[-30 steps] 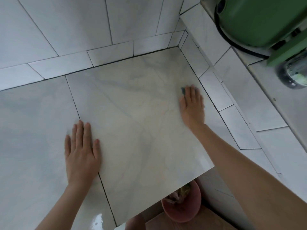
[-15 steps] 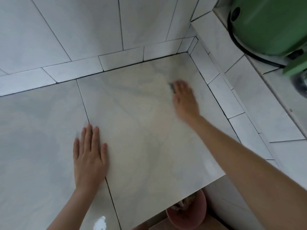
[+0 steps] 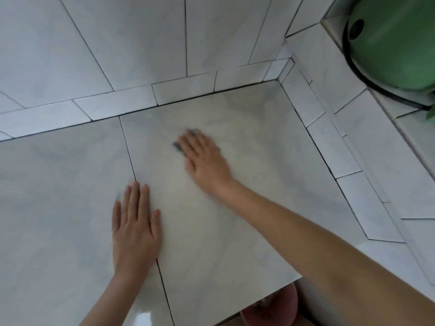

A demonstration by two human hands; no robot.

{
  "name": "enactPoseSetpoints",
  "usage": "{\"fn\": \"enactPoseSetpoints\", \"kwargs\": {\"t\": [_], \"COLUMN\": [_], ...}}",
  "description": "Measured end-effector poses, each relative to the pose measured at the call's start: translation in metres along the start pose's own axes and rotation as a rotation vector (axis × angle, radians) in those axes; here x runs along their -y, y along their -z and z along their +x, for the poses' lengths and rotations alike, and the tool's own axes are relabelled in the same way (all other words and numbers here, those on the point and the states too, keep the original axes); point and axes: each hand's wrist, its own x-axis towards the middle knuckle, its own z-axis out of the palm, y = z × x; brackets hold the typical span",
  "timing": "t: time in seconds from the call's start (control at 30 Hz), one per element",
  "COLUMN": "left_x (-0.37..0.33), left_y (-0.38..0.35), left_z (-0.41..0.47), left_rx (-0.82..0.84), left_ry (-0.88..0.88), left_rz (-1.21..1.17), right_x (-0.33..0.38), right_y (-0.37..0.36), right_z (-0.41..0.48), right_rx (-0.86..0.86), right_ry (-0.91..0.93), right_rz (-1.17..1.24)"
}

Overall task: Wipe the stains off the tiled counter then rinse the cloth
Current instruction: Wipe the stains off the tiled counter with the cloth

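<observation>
Blue cloth (image 3: 177, 146) peeks out under flat right hand (image 3: 204, 158), pressing it on worktop (image 3: 223, 243). Left hand (image 3: 135, 229) lies flat, fingers together. Rub w/ firm, slow strokes.

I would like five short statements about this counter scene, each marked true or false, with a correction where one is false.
1. The left hand lies flat on the tiled counter. True.
2. The right hand presses a blue cloth on the tile. True.
3. The blue cloth lies under the left hand. False: it is under the right hand's fingers.
4. The green object stands at the far left. False: it stands at the upper right, on a raised ledge.
5. A pink bucket shows below the counter's front edge. True.
</observation>
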Motion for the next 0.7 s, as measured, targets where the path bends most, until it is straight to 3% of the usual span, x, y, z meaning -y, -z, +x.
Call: {"fn": "enactPoseSetpoints", "kwargs": {"t": [0.07, 0.13, 0.37, 0.7], "left_x": [0.0, 0.0, 0.0, 0.0], "left_y": [0.0, 0.0, 0.001, 0.0], "left_z": [0.0, 0.001, 0.0, 0.001], "left_rx": [0.0, 0.002, -0.009, -0.035], "left_ry": [0.001, -0.003, -0.013, -0.02], "left_rz": [0.008, 0.008, -0.005, -0.003], "right_x": [0.009, -0.018, -0.163, -0.163], "right_y": [-0.002, 0.007, 0.056, 0.056], "right_z": [-0.009, -0.001, 0.036, 0.09], "right_rx": [0.093, 0.09, -0.05, -0.144], "right_ry": [0.134, 0.15, -0.475, -0.841], "right_rz": [-0.058, -0.083, -0.059, 0.062]}}
